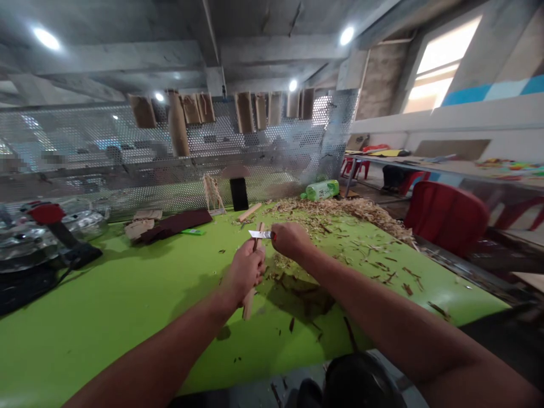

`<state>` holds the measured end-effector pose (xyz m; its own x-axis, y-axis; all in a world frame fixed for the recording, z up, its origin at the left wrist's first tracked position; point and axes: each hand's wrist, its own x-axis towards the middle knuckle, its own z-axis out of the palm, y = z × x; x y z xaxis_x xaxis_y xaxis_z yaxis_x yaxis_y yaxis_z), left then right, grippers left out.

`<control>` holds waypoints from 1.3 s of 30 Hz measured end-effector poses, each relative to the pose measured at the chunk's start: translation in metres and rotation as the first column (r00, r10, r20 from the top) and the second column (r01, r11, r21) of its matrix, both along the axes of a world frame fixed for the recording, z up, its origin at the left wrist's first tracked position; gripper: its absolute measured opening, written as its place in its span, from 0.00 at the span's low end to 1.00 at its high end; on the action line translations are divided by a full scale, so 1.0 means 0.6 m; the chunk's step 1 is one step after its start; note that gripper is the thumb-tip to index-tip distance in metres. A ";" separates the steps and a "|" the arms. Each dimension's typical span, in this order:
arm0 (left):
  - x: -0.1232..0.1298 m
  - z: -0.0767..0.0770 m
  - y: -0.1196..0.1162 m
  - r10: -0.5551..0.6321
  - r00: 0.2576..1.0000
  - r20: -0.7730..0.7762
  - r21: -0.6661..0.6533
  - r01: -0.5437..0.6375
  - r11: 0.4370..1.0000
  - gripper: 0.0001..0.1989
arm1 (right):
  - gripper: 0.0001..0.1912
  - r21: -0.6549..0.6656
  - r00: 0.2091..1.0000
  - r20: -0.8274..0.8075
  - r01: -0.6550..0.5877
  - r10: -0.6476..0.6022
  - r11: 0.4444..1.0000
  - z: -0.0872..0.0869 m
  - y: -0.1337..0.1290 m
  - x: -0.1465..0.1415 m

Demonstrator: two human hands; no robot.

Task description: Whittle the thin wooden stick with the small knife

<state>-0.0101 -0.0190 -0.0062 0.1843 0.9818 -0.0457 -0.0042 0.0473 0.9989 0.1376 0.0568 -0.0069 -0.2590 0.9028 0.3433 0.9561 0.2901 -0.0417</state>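
Observation:
My left hand (246, 267) is wrapped round a narrow wooden stick (249, 306), which slants from its lower end near the table up past my thumb. My right hand (289, 239) is closed on the handle of a knife (261, 234). The blade points left and lies across the upper part of the stick, just above my left hand. Most of the knife's handle is hidden inside my right fist. Curled wood shavings (284, 263) lie on the green table (170, 306) beside and beneath my hands.
Behind my hands lie a loose wood strip (249, 212), a black upright phone-like object (238, 194) and a green bottle (322, 190). Shavings are heaped along the right edge. Dark red sheets (176, 225) and a red-black tool (59, 229) lie left. A red chair (446, 216) stands right.

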 end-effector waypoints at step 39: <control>0.020 0.001 -0.049 -0.217 0.976 0.019 0.005 0.217 0.976 0.21 | 0.17 -0.203 0.931 -0.160 0.293 -0.327 0.934 0.024 0.064 0.107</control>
